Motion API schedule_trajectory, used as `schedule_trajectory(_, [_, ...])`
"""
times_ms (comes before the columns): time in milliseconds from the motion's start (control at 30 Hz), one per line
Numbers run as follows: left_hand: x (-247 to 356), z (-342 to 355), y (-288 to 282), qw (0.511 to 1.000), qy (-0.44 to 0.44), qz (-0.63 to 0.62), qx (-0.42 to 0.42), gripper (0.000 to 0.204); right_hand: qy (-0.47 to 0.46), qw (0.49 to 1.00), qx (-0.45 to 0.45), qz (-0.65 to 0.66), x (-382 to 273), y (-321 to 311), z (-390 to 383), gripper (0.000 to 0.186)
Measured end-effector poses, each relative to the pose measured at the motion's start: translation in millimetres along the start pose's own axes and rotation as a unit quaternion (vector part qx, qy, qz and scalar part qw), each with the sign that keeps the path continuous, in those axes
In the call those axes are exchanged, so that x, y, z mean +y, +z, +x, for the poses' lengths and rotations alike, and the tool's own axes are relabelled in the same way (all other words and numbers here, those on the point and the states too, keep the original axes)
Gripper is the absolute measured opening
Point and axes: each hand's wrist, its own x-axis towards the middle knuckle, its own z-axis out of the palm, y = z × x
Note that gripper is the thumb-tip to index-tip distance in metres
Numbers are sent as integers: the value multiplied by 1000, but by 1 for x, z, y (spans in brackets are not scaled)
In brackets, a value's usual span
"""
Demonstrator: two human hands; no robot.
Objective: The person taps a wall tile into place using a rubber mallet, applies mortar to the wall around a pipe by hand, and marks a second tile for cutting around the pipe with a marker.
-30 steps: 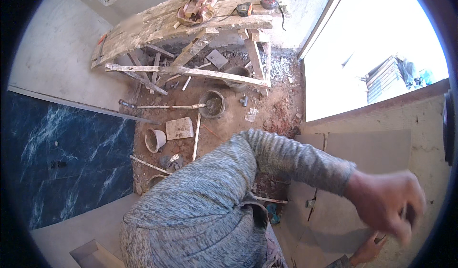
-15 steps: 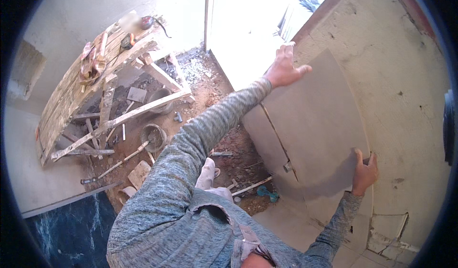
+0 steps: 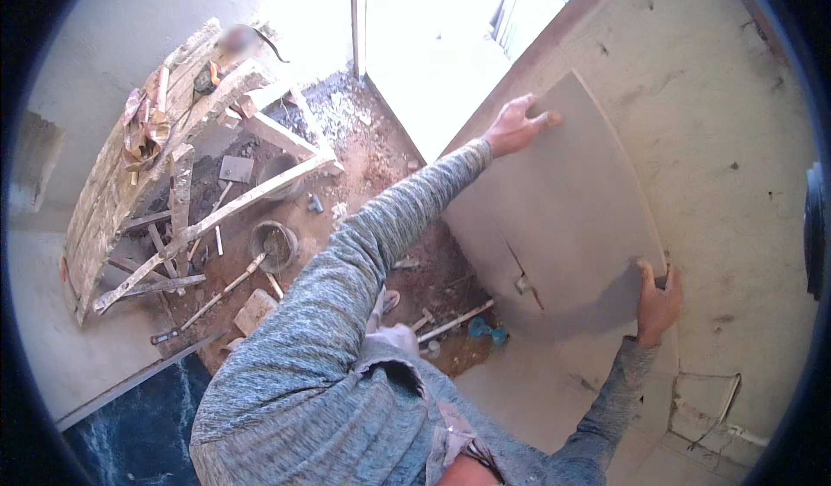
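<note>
A large grey tile (image 3: pixel 554 192) stands against the right-hand wall, with a crack-like slit and a small metal fitting (image 3: pixel 521 284) low on its face. My left hand (image 3: pixel 519 128) reaches across to the tile's top edge, fingers curled over it. My right hand (image 3: pixel 658 304) grips the tile's right edge, thumb on the front and fingers round the side. Both forearms are in grey knit sleeves, and a foot shows below my left arm.
A rough wooden trestle (image 3: pixel 130 174) holds cloth and tape measures at left. Buckets (image 3: pixel 273 244), long sticks, rubble and a teal object (image 3: pixel 489 330) lie on the floor. Dark marbled tiles (image 3: pixel 130 417) are lower left. A bright doorway opens at the top; wall cut-outs (image 3: pixel 701 399) show lower right.
My head has turned right since a second ago. My left hand has moved up to the tile's top edge. In the last half second both hands and the tile have shifted only slightly.
</note>
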Motion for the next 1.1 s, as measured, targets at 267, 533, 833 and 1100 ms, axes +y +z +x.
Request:
schedule_trajectory(267, [-8, -23, -22, 999, 45, 14, 24, 94, 16, 997, -70, 35, -19, -30, -15, 43])
schedule_trajectory(533, [33, -81, -53, 995, 66, -69, -26, 69, -20, 997, -60, 54, -31, -60, -48, 44])
schedule_trajectory(833, [-48, -147, -58, 997, -19, -49, -48, 49, -29, 980, -145, 130, -45, -8, -127, 34])
schedule_trajectory(1100, [-148, -197, -60, 988, -71, 81, -111, 56, 21, 949, -228, 216, -68, 64, -212, 26])
